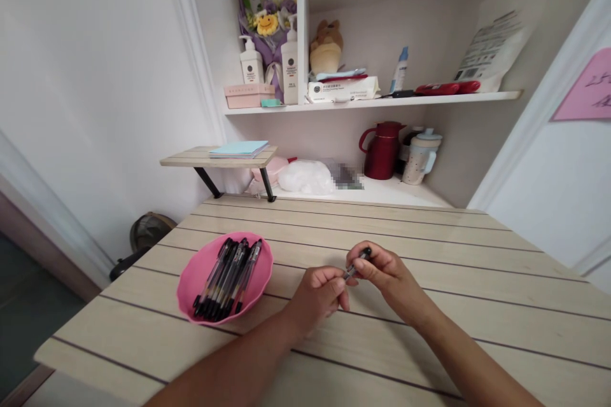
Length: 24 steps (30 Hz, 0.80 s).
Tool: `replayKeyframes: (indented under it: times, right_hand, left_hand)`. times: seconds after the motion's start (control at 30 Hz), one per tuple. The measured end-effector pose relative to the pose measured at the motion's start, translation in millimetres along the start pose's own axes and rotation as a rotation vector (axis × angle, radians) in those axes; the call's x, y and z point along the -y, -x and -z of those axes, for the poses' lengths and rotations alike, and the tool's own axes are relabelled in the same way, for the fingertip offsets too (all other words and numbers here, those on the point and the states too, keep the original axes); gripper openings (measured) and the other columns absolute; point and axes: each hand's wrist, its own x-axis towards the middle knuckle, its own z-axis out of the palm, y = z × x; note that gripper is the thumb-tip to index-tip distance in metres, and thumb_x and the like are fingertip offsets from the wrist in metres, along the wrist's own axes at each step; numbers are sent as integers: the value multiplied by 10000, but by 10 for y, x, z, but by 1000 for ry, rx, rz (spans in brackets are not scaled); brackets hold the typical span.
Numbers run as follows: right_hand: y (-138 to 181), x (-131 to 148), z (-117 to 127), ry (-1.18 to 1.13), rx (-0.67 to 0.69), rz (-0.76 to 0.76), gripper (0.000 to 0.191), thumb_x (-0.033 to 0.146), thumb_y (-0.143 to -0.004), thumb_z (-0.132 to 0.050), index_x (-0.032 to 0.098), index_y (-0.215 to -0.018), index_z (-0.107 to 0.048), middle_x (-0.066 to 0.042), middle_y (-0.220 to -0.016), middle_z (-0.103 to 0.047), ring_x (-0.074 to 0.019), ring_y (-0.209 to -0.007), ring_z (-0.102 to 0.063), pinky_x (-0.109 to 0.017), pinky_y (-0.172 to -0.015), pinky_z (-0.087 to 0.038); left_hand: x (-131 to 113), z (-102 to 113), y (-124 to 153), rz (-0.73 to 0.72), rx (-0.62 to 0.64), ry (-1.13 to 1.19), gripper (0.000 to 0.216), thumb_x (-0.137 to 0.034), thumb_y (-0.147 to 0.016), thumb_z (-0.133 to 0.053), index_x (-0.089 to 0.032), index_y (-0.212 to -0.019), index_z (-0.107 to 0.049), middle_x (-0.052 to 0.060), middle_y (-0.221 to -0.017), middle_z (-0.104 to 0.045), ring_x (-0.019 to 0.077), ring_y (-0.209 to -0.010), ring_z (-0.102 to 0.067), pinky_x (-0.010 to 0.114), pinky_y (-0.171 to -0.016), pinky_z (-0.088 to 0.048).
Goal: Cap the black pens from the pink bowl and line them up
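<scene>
Above the middle of the wooden table, a pen (353, 268) with a clear barrel and a dark end is held between both hands. My left hand (319, 296) is closed, pinching the pen's lower end, most of which its fingers hide. My right hand (389, 276) grips the upper part near the dark end, thumb and fingers closed around it. Left of my hands stands a pink scalloped bowl (188, 273). Several black-capped clear pens (229, 280) lie side by side in it.
The striped wooden table (477, 267) reaches back to a white shelf unit. A small raised stand (186, 158) bears coloured paper (241, 149) at the back left. Behind the table are a white plastic bag (308, 177), a red jug (382, 151) and a lidded cup (421, 158).
</scene>
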Motion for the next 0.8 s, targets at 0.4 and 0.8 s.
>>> replayKeyframes:
  times: [0.4, 0.8]
  right_hand:
    - [-57, -171, 46, 69, -213, -87, 276, 449, -690, -599, 182, -752, -566, 11, -625, -525, -107, -569, -469, -249, -565, -413]
    - [360, -89, 141, 214, -123, -257, 346, 516, -703, -542, 185, -786, -600, -35, -670, -571, -134, -554, -470, -282, -537, -390]
  left_hand:
    - [14, -48, -57, 8, -150, -381, 182, -281, -741, -415, -165, -823, -529, -40, -594, -513, 60, -414, -427, 184, -418, -310]
    - [-800, 476, 604, 8, -537, -1388, 201, -261, -740, -460, -187, -719, -646, 27, -649, -621, 144, -592, -528, 230, -539, -319]
